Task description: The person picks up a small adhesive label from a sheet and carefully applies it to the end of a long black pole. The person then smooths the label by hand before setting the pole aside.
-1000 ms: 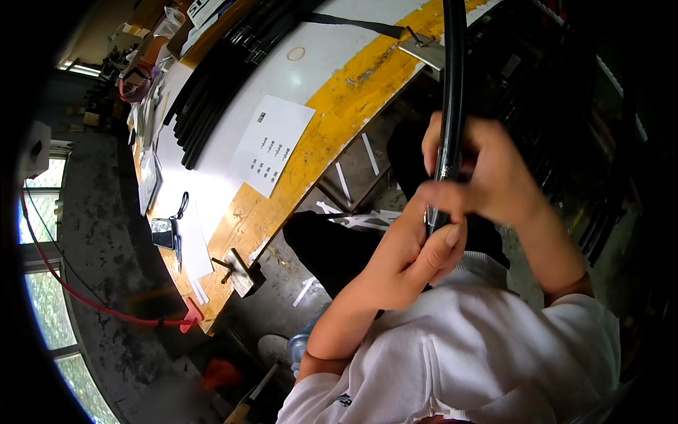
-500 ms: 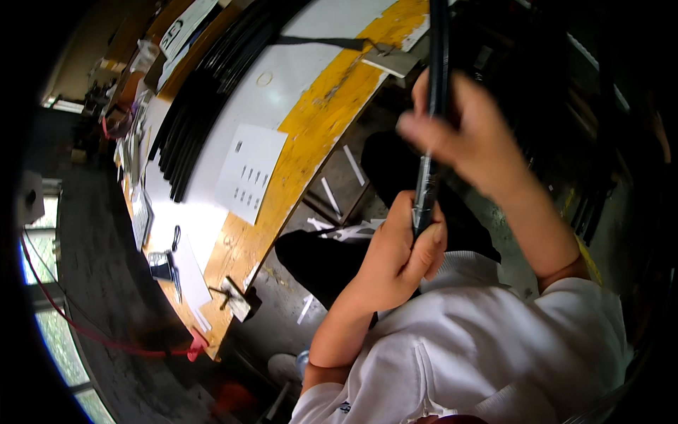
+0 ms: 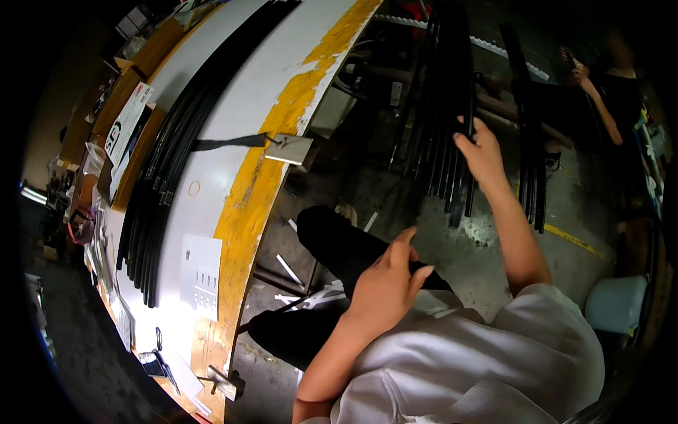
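Note:
My right hand is reached out to the right of the bench, its fingers and thumb closed round a black tube at the edge of a hanging or leaning bundle of similar black tubes. How far the fingers wrap round it is partly hidden. My left hand is held above my lap with nothing in it, thumb and fingers apart. On the bench to my left lies a row of long black tubes. A printed white sheet is near them.
A metal plate with a dark strap sits on the yellow bench edge, and a clamp nearer me. More black tubes stand further right. Another person's arm shows at the far right, above a pale bucket. White strips litter the floor.
The view has swung to the right. My left hand has let go of the black tube and opened. My right hand has carried the tube away to the bundle on the right.

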Available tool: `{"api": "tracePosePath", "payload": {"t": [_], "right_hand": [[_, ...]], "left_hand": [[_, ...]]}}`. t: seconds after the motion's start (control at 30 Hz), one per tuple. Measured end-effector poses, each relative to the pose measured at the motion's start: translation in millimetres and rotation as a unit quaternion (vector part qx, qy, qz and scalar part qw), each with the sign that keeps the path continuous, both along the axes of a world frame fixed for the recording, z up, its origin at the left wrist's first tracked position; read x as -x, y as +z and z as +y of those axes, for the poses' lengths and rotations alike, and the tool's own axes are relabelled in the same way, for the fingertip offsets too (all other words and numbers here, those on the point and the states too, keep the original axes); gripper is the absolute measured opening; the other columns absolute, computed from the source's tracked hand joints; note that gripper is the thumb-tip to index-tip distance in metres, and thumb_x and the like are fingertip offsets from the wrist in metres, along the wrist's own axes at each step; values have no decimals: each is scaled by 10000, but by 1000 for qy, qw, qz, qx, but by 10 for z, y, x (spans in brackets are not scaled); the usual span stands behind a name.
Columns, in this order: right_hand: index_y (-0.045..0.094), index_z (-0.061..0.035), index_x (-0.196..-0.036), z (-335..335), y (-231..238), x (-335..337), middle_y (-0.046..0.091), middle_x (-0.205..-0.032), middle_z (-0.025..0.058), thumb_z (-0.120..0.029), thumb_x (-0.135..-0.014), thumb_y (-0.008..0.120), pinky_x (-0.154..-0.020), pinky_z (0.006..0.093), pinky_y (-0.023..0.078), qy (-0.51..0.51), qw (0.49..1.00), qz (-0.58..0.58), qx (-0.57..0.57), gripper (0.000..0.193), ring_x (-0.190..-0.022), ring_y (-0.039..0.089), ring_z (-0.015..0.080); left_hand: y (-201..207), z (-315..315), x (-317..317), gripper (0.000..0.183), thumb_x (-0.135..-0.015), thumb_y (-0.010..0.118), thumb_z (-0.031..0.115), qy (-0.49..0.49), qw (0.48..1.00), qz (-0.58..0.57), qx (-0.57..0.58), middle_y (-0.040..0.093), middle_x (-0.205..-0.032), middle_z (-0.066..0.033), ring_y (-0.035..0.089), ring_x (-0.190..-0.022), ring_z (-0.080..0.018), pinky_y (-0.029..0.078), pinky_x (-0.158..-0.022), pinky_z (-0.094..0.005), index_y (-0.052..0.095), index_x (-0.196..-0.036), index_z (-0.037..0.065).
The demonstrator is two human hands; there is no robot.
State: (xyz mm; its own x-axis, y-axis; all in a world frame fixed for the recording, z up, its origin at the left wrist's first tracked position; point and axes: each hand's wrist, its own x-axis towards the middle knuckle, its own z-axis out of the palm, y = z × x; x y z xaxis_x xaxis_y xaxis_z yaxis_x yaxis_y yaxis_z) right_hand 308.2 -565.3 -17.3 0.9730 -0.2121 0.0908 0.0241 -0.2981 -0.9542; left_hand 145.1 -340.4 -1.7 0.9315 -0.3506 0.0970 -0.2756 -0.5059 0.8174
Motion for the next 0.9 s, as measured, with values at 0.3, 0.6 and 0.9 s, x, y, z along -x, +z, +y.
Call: {"api": "tracePosePath", "payload": {"t": [0.3,0.6,0.9], "right_hand": [[427,17,-1427,-1416,-1380,-854,570,-1298,262,-344,-876,660,-937,446,505,-96,936,155,301,699,-1153,590,374],[516,-64,-1380,-1786,-1758,-764,622,-1232,225,-562,-954,476,-917,482,505,-79,902,182,384,657,-1121,598,391],[636,-92,-1209,-1108,-992,-657,685,-1089,130,-437,-1014,445,-860,365,489,-84,970,-2,229,440,-937,657,265]], "left_hand": [[-217,342,46,376,-877,630,-1,80,994,73,-13,610,-979,-128,635,-771,-239,520,-700,-317,541,-1242,19],[-393,391,9,266,-913,584,2,100,987,116,-51,635,-929,-110,613,-769,-207,496,-691,-299,567,-1179,-9],[-323,403,-75,259,-901,616,68,94,987,115,-57,631,-938,-125,648,-805,-289,526,-717,-355,596,-1157,32]]}}
